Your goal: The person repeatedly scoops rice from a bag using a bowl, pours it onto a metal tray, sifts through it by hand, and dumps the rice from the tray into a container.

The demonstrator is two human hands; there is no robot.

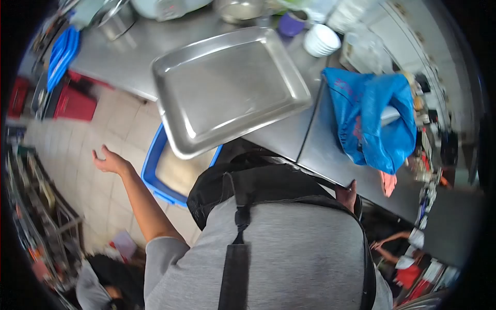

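A worker in a gray shirt stands at a steel counter (276,132), the left hand (109,162) held out over the tiled floor with fingers loosely spread and nothing in the grasp. The right hand (347,196) is down at the counter's near edge, its fingers partly hidden; whether it grips anything cannot be told.

The work appears to be between steps: neither the tray nor the tub is seen in hand, and how much is done or left is not clear from this view. The tray (227,85) lies ahead of and between the hands, its bare metal base on show, one corner jutting past the counter. Below that corner, to the right of the left hand, a blue tub (151,168) holds a pale, smooth-looking fill (181,173), too blurred to name.

Ahead of the right hand, a blue bag (356,111) gapes around something whitish. Farther ahead, between the hands, stand stacked white bowls (321,41) and a purple cup (292,24), its contents unclear.
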